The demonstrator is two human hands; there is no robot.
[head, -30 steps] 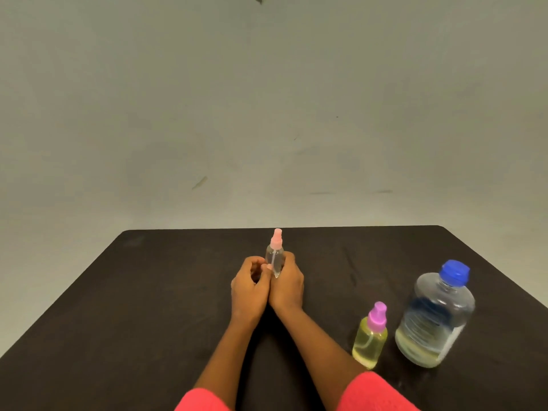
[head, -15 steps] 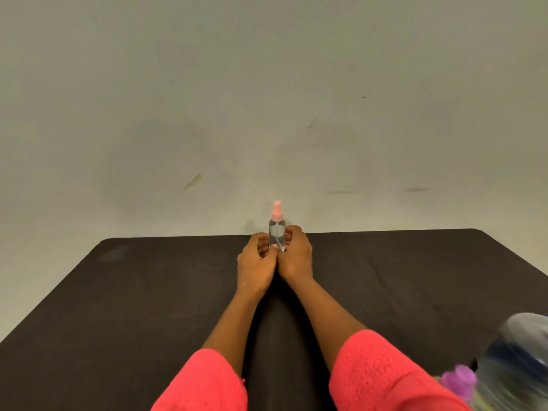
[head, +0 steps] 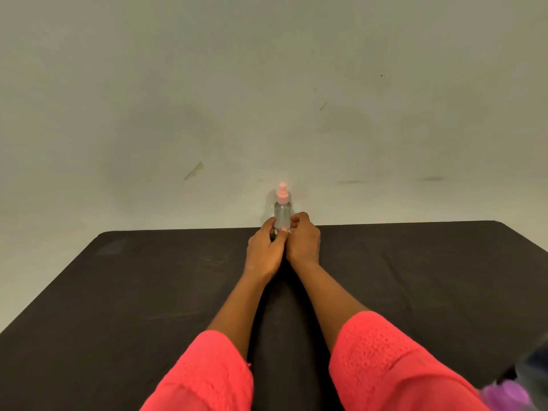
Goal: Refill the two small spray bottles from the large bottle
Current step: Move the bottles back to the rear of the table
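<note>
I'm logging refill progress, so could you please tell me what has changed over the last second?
The left hand and right hand carried the pink-capped spray bottle away from the body to the table's far edge. Both still grip it, cap on. The purple-capped bottle and large bottle look untouched.

Your left sleeve (head: 207, 378) and right sleeve (head: 385, 360) are bright coral-red, in a textured, lacy knit. Their cuffs hang wide and loose, ending partway down your bare forearms (head: 237, 304).

Clear spray bottle (head: 282, 213), pink cap, upright at far edge of table (head: 148, 292); purple-capped bottle (head: 504, 396), blurry, bottom-right corner.
</note>
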